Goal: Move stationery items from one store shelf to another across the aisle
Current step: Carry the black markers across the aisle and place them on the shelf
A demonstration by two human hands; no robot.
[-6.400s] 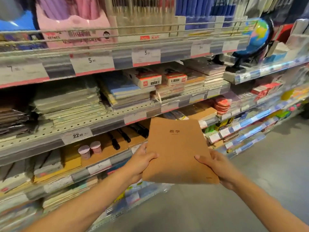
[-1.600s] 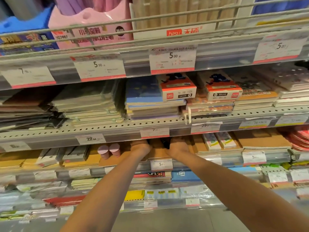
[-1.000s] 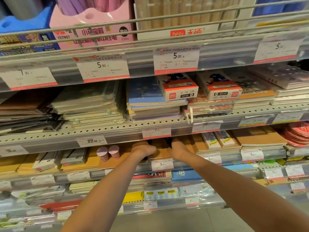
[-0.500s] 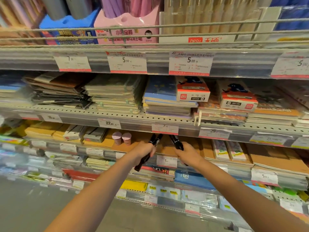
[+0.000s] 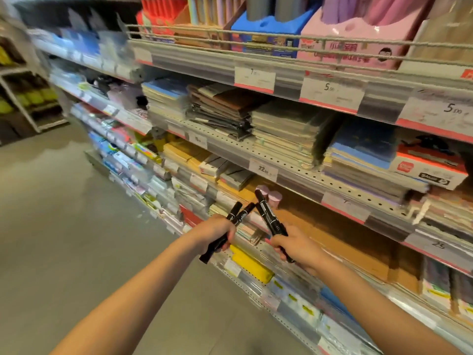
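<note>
Markers [image 5: 267,213], black with white label print, sit gripped in curled fingers of left hand [image 5: 213,231] and right hand [image 5: 294,245].

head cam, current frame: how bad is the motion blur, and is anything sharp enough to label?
Head view: heavy sideways smear on the shelves and price tags; wide-angle bowing at the edges. The left hand, right hand and the black markers they grip stay fairly crisp. Lighting is even, with no strong glare.

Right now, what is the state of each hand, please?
Left hand: holding two black markers.
Right hand: holding black marker; one or two, cannot tell.
</note>
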